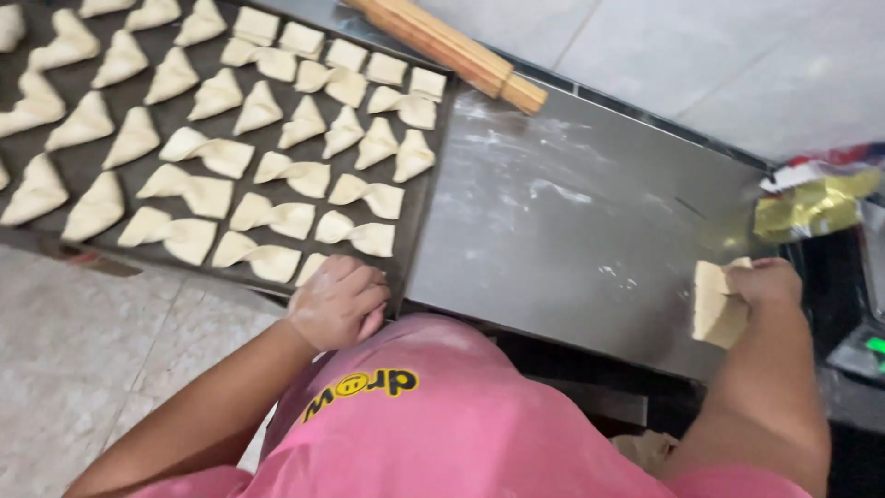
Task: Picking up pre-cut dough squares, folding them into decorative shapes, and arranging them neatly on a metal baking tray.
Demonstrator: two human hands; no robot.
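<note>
Floured steel counter (572, 221): your right hand (761, 286) pinches soft, tearable dough squares (717, 314) by an edge; your curled left hand (339, 302) places dough on the tray (419, 231).

Soft, even daylight, dull glare on the steel table (572, 231), slight motion blur.

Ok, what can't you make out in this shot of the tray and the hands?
- Left hand: its curled fingers hide whatever it presses at the near edge of the tray; head view.
- Dough piece in the right hand: far side hidden by the fingers.
- Rolling pin: cut off by the top edge.
- Yellow wrapper: blurred, contents unclear.
- Tray: left rows cut off by the frame.
</note>
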